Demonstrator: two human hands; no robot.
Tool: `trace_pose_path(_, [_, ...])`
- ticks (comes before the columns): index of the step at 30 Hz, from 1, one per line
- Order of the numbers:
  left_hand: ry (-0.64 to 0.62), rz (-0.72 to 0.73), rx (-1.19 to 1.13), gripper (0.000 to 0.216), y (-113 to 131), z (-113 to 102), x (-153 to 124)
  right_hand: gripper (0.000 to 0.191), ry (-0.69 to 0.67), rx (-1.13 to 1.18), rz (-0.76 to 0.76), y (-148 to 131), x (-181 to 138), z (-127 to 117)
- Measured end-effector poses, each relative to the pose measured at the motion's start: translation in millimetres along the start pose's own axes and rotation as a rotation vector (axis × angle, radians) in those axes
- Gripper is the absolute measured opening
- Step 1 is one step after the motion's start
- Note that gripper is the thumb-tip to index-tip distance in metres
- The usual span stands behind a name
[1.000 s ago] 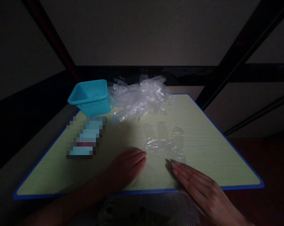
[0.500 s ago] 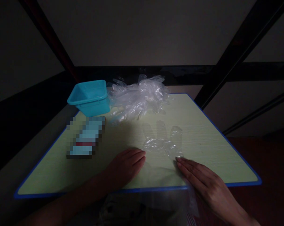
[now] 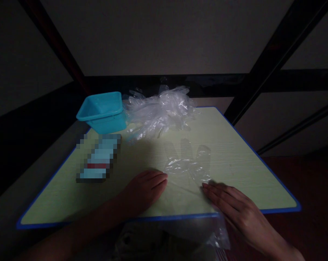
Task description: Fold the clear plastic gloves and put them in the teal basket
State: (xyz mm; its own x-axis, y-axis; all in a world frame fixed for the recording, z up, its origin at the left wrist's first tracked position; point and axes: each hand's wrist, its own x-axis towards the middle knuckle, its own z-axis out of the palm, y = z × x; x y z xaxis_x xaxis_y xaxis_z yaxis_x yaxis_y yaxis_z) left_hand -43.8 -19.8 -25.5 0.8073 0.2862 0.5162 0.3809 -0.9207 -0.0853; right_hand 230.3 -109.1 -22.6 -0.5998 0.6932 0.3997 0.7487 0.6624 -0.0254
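Note:
A clear disposable plastic glove (image 3: 185, 166) lies on the table with its fingers pointing away from me. Its cuff part stretches toward me and droops over the front edge. At the glove's left side, my left hand (image 3: 149, 188) is closed, fingertips pressed together on the film. My right hand (image 3: 238, 208) pinches the opposite side, near the thumb, with its fingers held close together. The fingertips of both hands partly hide the film they grip.
A heap of crumpled clear plastic gloves (image 3: 164, 112) sits at the back of the table (image 3: 251, 181), which has a blue edge. To its left stands a turquoise plastic basket (image 3: 106, 123). A blurred-out phone-like device (image 3: 100, 157) lies in front of the basket.
The glove's lower part looks flatter between my hands, and its hanging end has shifted slightly. Both hands stay nearly in place.

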Motion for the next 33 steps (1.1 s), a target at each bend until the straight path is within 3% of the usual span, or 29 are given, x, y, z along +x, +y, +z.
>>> trace_pose_path(8, [-0.031, -0.001, -0.007, 0.027, 0.0, -1.4, 0.8, 0.044, -0.079, -0.055, -0.058, 3.9, 15.8, -6.3])
trace_pose_path(21, [-0.067, 0.010, -0.047, 0.028, -0.8, -5.8, 5.6, 0.040, -0.145, 0.044, -0.070, 5.3, 20.7, -3.6])
trace_pose_path(33, [-0.219, -0.067, -0.360, 0.032, -26.2, -12.2, 15.9, 0.043, -0.219, 0.239, 0.002, 9.3, 25.0, -7.7])
